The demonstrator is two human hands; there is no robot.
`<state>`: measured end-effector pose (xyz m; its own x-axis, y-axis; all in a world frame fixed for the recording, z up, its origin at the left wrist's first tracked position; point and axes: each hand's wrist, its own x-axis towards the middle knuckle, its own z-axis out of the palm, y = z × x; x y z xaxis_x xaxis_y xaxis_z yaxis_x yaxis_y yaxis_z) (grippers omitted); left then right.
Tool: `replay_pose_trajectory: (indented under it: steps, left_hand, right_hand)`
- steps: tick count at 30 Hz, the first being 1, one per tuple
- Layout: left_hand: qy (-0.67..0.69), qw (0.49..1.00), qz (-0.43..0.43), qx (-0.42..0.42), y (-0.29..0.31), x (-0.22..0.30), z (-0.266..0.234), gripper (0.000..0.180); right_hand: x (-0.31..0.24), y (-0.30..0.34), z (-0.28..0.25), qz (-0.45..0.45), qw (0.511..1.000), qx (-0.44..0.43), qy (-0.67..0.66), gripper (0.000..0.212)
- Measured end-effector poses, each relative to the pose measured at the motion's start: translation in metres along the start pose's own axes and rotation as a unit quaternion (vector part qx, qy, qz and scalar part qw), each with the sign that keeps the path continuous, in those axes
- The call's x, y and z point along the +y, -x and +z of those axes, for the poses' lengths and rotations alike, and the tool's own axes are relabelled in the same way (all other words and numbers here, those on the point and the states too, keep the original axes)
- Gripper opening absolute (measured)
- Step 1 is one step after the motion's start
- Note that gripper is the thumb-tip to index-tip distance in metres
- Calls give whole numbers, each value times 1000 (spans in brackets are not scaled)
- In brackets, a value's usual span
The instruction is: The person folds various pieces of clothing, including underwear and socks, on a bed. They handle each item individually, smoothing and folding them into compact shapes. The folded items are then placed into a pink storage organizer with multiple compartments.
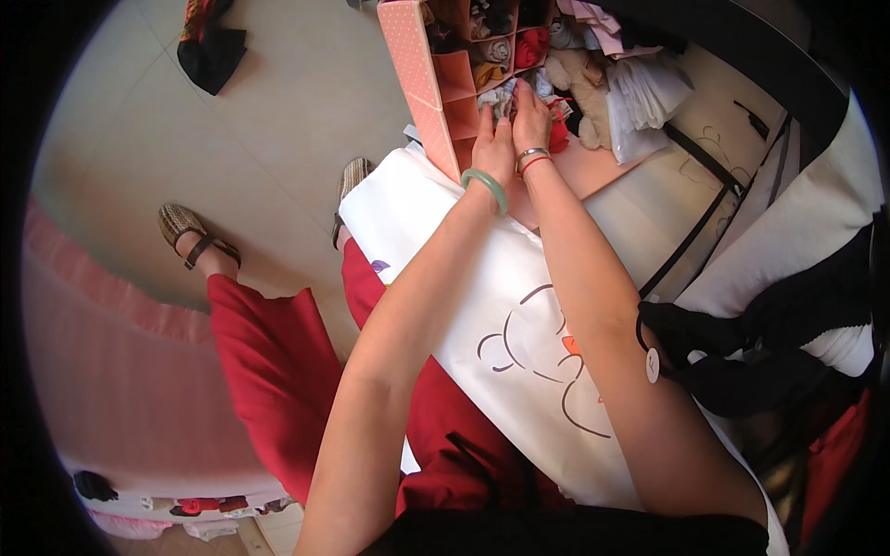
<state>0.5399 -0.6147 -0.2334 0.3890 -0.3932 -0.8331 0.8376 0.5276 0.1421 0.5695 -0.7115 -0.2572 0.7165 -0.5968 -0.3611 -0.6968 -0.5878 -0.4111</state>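
A pink polka-dot organizer box [417,83], divided into small compartments, stands at the top middle with rolled socks and other small cloth pieces in it. Both my hands reach into its near part. My left hand [493,146], below a green bangle, has its fingertips on a whitish-grey rolled sock [498,96]. From the other side my right hand [531,119], with a silver and a red bracelet, closes on the same sock. The fingertips partly cover it. Beside my right hand lies a red cloth piece [559,134].
Right of the box are a beige plush piece [582,93] and a stack of clear plastic bags [644,104]. A white fabric with a line drawing [519,343] spreads under my arms. Black clothing [742,352] is heaped at right; a pink-covered surface [120,371] is at left.
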Motion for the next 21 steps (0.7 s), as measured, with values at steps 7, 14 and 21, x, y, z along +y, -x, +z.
replay_pose_trajectory:
  steps: [7, 14, 21]
  left_hand:
    - [8, 1000, 9, -6, -15, 11, 2, 58]
    - [71, 997, 2, -11, 47, 3, -20, 55]
    - [52, 998, -23, 3, 76, 14, -50, 52]
  right_hand:
    - [-4, -1, 2, 13, 981, 22, -195, 51]
    - [-10, 43, -10, 76, 971, 15, -227, 34]
    - [-31, 42, 29, 26, 999, 1, -28, 50]
